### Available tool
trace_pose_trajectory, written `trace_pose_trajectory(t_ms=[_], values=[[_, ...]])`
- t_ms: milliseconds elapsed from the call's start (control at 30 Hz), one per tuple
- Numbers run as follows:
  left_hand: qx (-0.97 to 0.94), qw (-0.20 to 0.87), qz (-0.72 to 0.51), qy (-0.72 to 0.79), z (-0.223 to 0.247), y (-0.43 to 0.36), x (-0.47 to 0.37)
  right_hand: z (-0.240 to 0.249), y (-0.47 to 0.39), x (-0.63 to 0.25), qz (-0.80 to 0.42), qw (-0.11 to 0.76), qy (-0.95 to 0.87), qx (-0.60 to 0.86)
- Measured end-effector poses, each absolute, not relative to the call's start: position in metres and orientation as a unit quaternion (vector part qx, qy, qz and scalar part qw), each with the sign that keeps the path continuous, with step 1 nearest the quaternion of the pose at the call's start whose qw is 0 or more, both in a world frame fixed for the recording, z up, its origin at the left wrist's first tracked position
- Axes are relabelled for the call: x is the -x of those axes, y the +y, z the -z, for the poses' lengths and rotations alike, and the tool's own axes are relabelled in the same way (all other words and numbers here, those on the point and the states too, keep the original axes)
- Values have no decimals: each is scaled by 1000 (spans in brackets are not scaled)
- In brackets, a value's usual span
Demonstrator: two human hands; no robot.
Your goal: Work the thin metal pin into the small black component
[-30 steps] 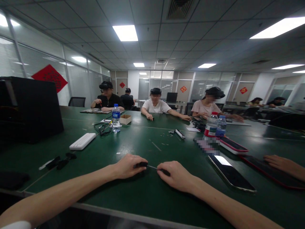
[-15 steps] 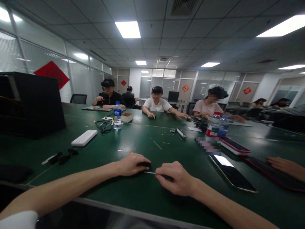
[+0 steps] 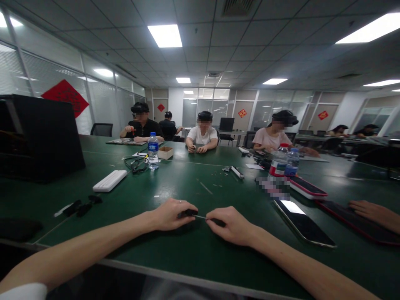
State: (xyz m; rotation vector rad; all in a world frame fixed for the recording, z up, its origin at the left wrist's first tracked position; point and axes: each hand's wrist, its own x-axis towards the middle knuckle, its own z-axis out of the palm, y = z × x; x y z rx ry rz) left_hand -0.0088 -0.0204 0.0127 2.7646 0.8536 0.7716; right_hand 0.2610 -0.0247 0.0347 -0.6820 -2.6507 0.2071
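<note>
Just above the green table, my left hand (image 3: pixel 173 214) is closed on a small black part (image 3: pixel 189 213), whose exact kind I cannot make out. My right hand (image 3: pixel 233 225) grips a screwdriver (image 3: pixel 201 217) with a thin metal shaft pointing left. Its tip meets the right end of the black part, and the dark handle is mostly covered by my fingers. Both hands are close together, near the middle front of the table.
A phone (image 3: pixel 304 223) lies right of my right hand, with another person's hand (image 3: pixel 373 214) beyond it. A white case (image 3: pixel 110 181), a water bottle (image 3: pixel 153 151) and an open box (image 3: pixel 165 153) stand to the left. Small bits (image 3: pixel 220 173) lie ahead. Several people sit around.
The screwdriver has risen slightly and its tip now reaches the black part in my left hand. Across the table, a person has drawn both hands together.
</note>
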Motion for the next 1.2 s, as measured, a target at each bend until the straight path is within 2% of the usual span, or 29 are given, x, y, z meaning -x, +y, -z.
trace_pose_trajectory(t_ms=[700, 1200], values=[[-935, 43, -219, 274, -20, -26, 7, -35, -27, -260, -64, 185, -949, 246], [-926, 79, -192, 316, -20, -28, 8, -36, -29, -258, -62, 179, -950, 250]])
